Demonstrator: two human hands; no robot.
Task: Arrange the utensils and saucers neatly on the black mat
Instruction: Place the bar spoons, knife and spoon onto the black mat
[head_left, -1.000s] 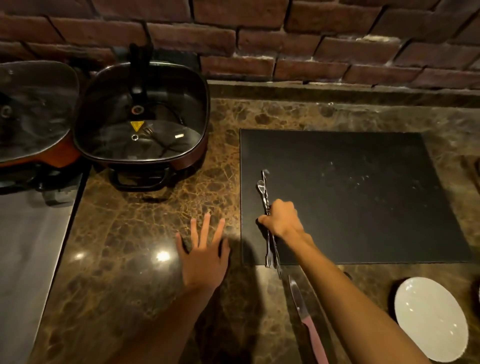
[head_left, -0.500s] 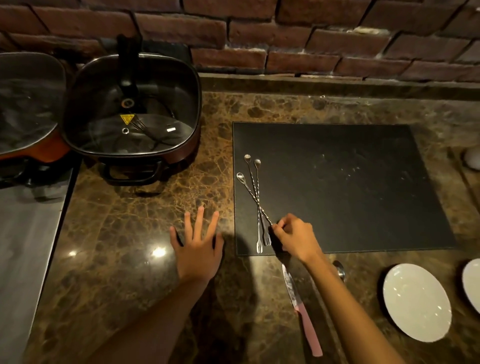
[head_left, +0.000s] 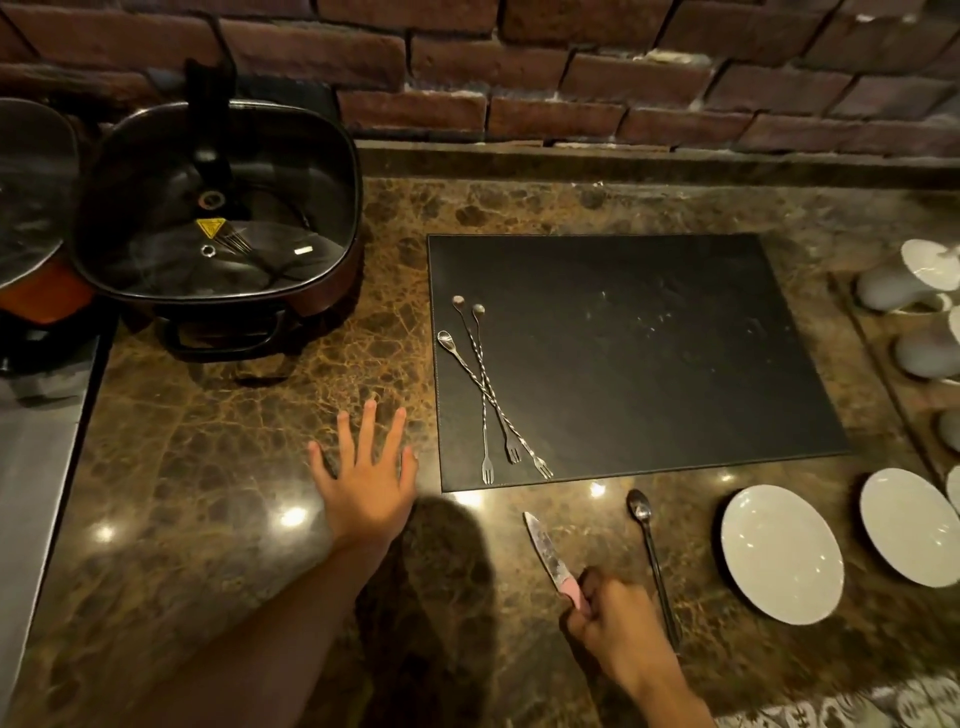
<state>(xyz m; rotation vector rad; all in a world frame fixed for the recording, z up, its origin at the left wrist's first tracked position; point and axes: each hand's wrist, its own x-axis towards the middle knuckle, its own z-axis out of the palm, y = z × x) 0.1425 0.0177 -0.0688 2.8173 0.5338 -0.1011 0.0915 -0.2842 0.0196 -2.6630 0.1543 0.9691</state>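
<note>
A black mat (head_left: 649, 364) lies on the brown marble counter. Three long twisted metal stirrers (head_left: 491, 395), spoon at one end and fork at the other, lie crossed on its left side. In front of the mat a pink-handled knife (head_left: 545, 553) points away from me, and my right hand (head_left: 615, 626) is closed around its handle. A dark long-handled spoon (head_left: 649, 551) lies just right of the knife. Two white saucers (head_left: 782, 553) (head_left: 909, 525) sit at the front right. My left hand (head_left: 366, 480) rests flat on the counter left of the mat, fingers spread.
A square electric pan with a glass lid (head_left: 218, 208) stands at the back left, with another lidded pan (head_left: 31, 192) beside it. White cups (head_left: 904, 280) stand upside down on a tray at the right edge. A brick wall (head_left: 571, 78) closes off the back.
My right hand let go of the three stirrers, leaving them on the mat, and drew back toward me onto the knife's pink handle. The left hand stayed flat on the counter.
</note>
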